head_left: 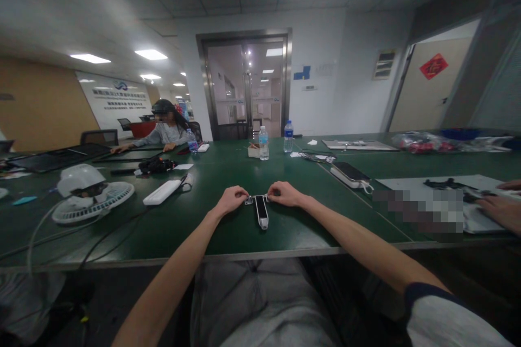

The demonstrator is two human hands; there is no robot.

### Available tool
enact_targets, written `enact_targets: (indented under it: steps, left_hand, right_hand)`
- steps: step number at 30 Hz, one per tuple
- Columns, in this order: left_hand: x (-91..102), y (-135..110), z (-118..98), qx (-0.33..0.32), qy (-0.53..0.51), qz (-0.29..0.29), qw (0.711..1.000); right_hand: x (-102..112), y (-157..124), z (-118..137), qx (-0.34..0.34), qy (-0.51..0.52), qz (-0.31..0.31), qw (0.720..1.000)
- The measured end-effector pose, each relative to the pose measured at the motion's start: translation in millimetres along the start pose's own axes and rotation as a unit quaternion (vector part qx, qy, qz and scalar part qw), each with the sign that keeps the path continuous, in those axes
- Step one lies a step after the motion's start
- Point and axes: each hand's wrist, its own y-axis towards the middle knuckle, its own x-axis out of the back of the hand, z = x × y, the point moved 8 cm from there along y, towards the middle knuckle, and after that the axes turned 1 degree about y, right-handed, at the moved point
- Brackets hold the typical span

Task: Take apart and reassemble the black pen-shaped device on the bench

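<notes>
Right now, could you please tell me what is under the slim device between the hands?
Green tabletop shows around the device, between the left hand and right hand; the patch directly beneath it is covered, so anything there cannot be seen.

1. Through my head feed, the left hand (pixel 234 199) and right hand (pixel 284 194) pinch opposite sides of a slim black-and-white device (pixel 261 210).
2. I see green table (pixel 228 236) beneath.
3. Beyond stands a water bottle (pixel 264 145); leftward, a white fan (pixel 118 195).

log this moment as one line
black-and-white device: on green table | left hand: at device's left side | right hand: at device's right side | grip: unclear
</notes>
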Motion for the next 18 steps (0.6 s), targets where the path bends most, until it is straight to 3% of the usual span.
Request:
enact_targets:
  steps: [4,9,14,18]
  left_hand:
    - [6.6,-1.2,-1.8,0.008,-0.034,-0.035,0.999]
    - [2.6,-1.6,-6.5,-0.007,-0.006,-0.009,1.0]
    - [13.8,-2.7,-6.2,0.018,-0.045,-0.072,0.996]
    - [4.2,-3.1,-12.2,-0.009,0.005,-0.017,1.0]
  right_hand:
    - [1.3,-0.8,1.9,-0.002,-0.004,0.001,1.0]
    - [1.3,-0.4,1.5,-0.006,0.002,0.0,1.0]
    - [0.6,0.0,0.9,0.002,0.0,-0.003,1.0]
    - [1.2,-0.5,0.9,0.001,-0.003,-0.005,1.0]
